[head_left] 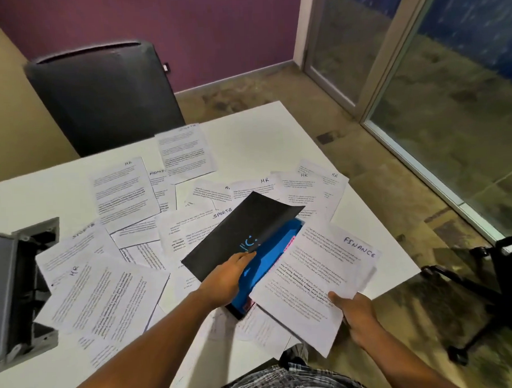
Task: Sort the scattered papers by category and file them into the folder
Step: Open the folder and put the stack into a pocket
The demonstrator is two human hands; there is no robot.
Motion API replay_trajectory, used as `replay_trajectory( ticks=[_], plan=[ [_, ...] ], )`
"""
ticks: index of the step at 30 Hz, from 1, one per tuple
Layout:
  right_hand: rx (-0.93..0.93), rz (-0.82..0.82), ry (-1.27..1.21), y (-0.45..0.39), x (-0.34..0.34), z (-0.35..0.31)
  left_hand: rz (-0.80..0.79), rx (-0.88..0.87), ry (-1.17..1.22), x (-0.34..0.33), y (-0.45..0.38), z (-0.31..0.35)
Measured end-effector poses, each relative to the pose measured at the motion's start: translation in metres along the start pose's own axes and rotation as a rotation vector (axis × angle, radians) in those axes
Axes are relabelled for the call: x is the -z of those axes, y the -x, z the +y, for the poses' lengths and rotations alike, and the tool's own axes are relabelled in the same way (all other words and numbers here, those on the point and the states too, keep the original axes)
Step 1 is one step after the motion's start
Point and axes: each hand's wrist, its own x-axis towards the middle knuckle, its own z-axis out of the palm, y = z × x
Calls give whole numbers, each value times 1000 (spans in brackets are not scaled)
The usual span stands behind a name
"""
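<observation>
Right hand [357, 315] pinches FINANCE sheets [314, 276] at near edge, beside folder | white table [255, 129]: many scattered papers [122, 191] marked HR, SPORTS, unsorted | black folder [239, 235] lies on them, cover lifted by left hand [226, 278], blue pockets showing | filing judged barely begun

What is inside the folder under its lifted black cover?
The left hand lifts the black cover of the folder. Blue dividers with a pink tab show inside. Any filed papers are hidden by the cover and dividers.
</observation>
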Motion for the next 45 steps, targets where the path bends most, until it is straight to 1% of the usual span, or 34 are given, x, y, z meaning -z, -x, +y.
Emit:
replay_trajectory(
  ticks=[3,8,13,16,19,23,26,29,33,37,45],
  plan=[
    [33,-27,-43,6,-6,-13,26,42,43,8,2,4],
    [128,-84,11,17,-20,-37,35,142,177,14,1,11],
    [182,-80,151,20,-34,-51,23,154,219,25,-4,13],
    [184,-65,201,18,-44,-56,15,149,240,29,-3,12],
    [178,-44,222,18,-58,-64,35,140,236,32,-4,12],
    [187,-26,231,18,-75,-76,6,153,206,36,-8,11],
    [213,23,247,20,-86,-85,-19,147,182,41,-12,15],
    [255,72,318,21,-97,-91,-29,148,170,46,-13,20],
    [277,107,392,26,-119,-96,10,130,153,46,-13,20],
    [278,99,446,28,-136,-100,71,97,108,47,-12,28],
    [236,94,460,28,-159,-108,126,81,116,47,-4,35]
  ],
)
